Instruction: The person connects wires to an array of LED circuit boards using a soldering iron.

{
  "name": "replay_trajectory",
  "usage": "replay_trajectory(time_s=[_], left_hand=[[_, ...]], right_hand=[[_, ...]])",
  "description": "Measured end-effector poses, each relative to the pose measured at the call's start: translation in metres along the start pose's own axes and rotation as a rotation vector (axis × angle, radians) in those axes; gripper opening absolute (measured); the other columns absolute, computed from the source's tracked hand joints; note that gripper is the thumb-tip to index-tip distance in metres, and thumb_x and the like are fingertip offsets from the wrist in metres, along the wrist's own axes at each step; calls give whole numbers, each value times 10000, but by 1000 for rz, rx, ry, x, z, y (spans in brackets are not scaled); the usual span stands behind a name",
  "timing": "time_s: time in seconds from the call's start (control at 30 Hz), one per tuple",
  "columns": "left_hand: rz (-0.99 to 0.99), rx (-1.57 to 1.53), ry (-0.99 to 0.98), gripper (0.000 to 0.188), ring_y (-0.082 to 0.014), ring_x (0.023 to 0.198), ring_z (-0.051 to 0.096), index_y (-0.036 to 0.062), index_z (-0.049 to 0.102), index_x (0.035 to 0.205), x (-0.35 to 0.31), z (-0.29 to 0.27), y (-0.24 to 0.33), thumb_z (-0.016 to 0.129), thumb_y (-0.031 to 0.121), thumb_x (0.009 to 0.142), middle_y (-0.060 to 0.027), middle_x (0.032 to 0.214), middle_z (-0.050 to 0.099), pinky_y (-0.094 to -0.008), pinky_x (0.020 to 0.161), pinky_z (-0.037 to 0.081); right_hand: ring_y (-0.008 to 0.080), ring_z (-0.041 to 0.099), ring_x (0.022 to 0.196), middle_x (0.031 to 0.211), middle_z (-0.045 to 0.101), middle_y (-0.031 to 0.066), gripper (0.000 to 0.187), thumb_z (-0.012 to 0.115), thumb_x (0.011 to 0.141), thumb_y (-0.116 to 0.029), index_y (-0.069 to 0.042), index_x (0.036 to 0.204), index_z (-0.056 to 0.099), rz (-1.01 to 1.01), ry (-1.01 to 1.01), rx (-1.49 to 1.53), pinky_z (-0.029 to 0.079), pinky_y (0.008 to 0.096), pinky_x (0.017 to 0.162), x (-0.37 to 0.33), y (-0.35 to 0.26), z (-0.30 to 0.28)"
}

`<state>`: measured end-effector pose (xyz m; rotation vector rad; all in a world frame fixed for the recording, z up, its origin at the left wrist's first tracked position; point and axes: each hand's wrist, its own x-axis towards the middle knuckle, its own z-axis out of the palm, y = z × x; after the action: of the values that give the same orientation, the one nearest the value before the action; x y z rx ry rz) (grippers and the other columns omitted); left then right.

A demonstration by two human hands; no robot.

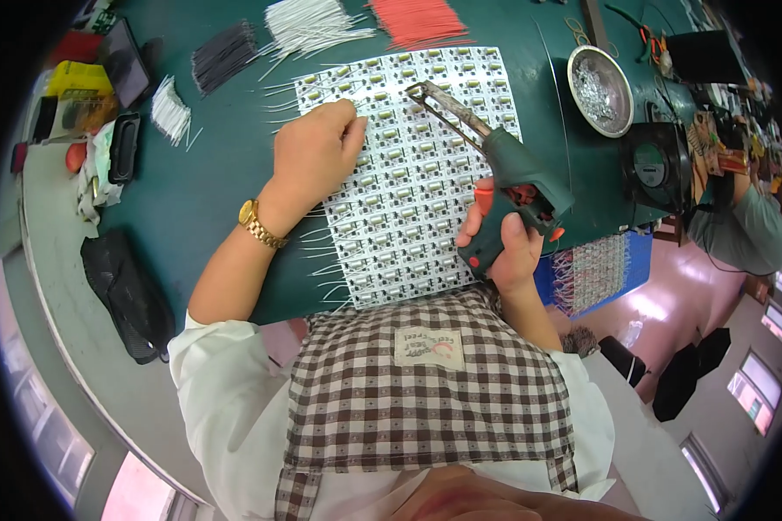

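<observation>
A panel of white circuit boards point(408, 187) lies in front of me, with rows of small components on it. Thin white wires point(317, 234) stick out along its left edge. My left hand point(317, 143), wearing a gold watch, rests on the panel's upper left with its fingers curled in a pinch; what they hold is hidden. My right hand point(508, 247) grips a dark green soldering gun point(526, 169) with an orange-red trigger. Its tip points up and left, over the upper middle of the panel, to the right of my left hand.
Bundles of black wires point(223, 56), white wires point(313, 28) and red wires point(420, 22) lie behind the panel. Short white wires point(170, 110) are at left. A metal bowl point(601, 91) stands at right; below it, a blue bin point(639, 260) holds wired boards. Another person's arm point(743, 226) is far right.
</observation>
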<state>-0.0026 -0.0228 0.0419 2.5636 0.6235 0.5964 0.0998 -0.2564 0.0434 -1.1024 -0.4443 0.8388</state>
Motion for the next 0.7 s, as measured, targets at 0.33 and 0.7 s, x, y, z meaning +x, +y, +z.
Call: replay_trajectory(time_s=[0.33, 0.7], left_hand=[[10, 20, -149, 193, -332, 613, 547, 39, 532, 733, 1, -25, -1, 623, 175, 835, -138, 678, 556, -393, 546, 431], [-447, 483, 205, 147, -283, 854, 580, 64, 606, 867, -34, -102, -111, 646, 192, 806, -82, 900, 584, -407, 679, 444]], right_hand=[[191, 565, 603, 742, 543, 118, 547, 475, 920, -411, 57, 1199, 438, 10, 34, 114, 488, 297, 561, -1, 8, -9], [184, 557, 577, 724, 533, 116, 514, 429, 940, -394, 58, 1183, 436, -29, -28, 86, 478, 286, 542, 3, 6, -9]])
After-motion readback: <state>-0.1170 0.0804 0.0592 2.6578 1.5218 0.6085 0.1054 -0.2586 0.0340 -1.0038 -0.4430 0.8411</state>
